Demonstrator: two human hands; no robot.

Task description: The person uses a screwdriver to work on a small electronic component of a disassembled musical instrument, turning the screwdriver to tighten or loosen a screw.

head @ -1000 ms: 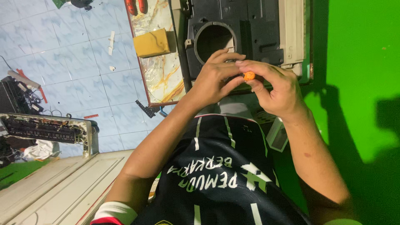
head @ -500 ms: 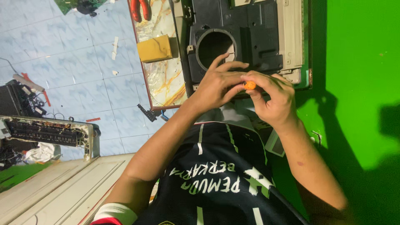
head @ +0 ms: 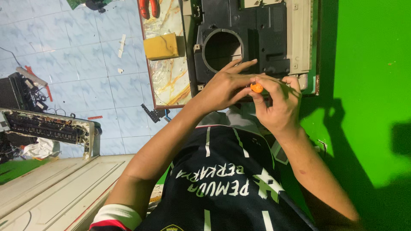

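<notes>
Both my hands meet over the near edge of a black plastic housing (head: 261, 25) with a round opening, which lies on a marble-patterned table top (head: 169, 81). My right hand (head: 278, 107) pinches a small orange piece (head: 256, 88) between thumb and fingertips. It looks like the end of a tool handle, and the rest of it is hidden. My left hand (head: 220, 87) lies against it from the left, with its thumb at the orange piece and its fingers stretched over the housing. A beige frame (head: 299, 38) borders the housing on the right.
A yellow block (head: 161, 46) and red-handled pliers (head: 150, 7) lie on the table. To the left is a tiled floor (head: 85, 64) with a small black part (head: 150, 114) and an opened casing holding a circuit board (head: 43, 128). A green wall (head: 368, 64) stands to the right.
The view has shifted, so more of the black housing shows above my hands. Both hands have stayed together on the orange piece, and my left fingers have stretched out further.
</notes>
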